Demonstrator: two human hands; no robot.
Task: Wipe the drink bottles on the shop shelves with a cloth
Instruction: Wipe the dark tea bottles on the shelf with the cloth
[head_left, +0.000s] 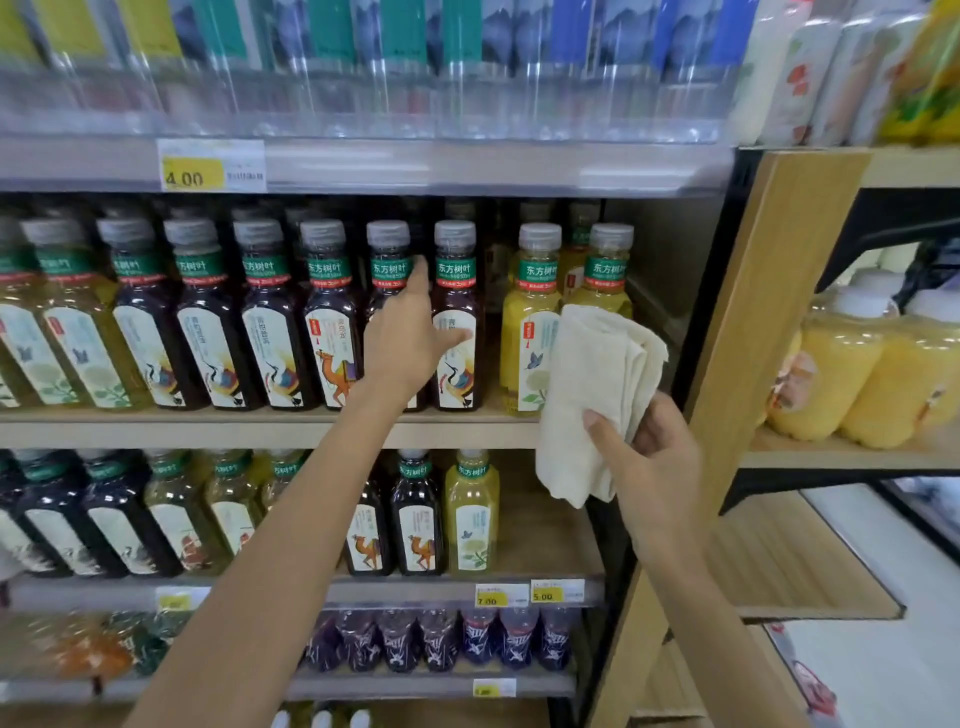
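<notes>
Cloth held up in one of the hands, the other reaching into the tea row.
The right hand (655, 452) grips a folded cream cloth (592, 384) between thumb and curled fingers, holding it up in front of the yellow tea bottles (529, 317) at the row's right end. The left hand (408, 340) is spread open, its index finger straight up beside the neck of a dark tea bottle (388, 260) and its thumb stretched towards the neighbouring bottle (456, 283). All stand upright on the middle shelf (260, 428).
</notes>
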